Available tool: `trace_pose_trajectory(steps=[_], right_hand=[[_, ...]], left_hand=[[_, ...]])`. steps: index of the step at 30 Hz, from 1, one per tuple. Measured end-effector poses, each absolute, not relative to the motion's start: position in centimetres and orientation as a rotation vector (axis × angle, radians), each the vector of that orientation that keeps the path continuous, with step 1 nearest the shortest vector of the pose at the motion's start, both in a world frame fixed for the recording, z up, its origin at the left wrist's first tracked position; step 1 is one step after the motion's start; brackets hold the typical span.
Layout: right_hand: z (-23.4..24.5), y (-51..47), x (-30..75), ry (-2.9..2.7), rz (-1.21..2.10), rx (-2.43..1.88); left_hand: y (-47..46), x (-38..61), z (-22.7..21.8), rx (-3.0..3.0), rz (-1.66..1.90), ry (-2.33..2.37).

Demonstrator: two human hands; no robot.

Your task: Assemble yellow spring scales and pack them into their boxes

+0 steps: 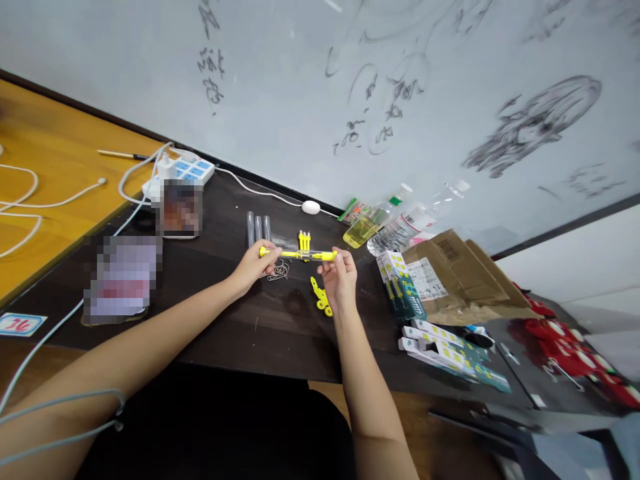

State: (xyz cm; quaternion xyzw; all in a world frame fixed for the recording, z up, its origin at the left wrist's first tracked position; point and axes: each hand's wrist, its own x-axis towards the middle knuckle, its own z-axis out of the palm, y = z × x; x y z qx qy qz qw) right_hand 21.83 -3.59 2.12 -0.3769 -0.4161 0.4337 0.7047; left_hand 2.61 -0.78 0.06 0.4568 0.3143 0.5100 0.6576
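A slim clear tube with yellow parts inside and at its ends (299,254), rather like a syringe, is held level above the dark table. Its left yellow end is pinched by my left hand (257,264), and my right hand (341,272) grips the yellow right end. Just behind it lie several clear tubes (258,228) and a small row of yellow pieces (304,238). Metal hooks or clips (279,271) lie beside my left fingers. Left of my right wrist is a cluster of yellow ring-ended pieces (321,297).
Thin boxes (450,353) and an opened cardboard box (450,277) occupy the right. Behind them stand a bottle of yellow liquid (373,223) and a clear bottle (400,230). At left are a power strip (193,170), white cables and two blurred-out objects. A whiteboard (280,87) rises behind.
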Motion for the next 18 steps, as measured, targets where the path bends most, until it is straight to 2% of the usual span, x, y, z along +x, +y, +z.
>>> trace_pose_trajectory(steps=[7,18], right_hand=[[2.9,-4.2,21.1,-0.942,0.906,-0.805],[1.9,-3.9,20.6,-1.141,0.719,-0.855]], left_hand=[[-0.7,2.5,0.2,0.719,1.017,0.633],[-0.4,2.2,-0.2,0.691,0.962,0.573]])
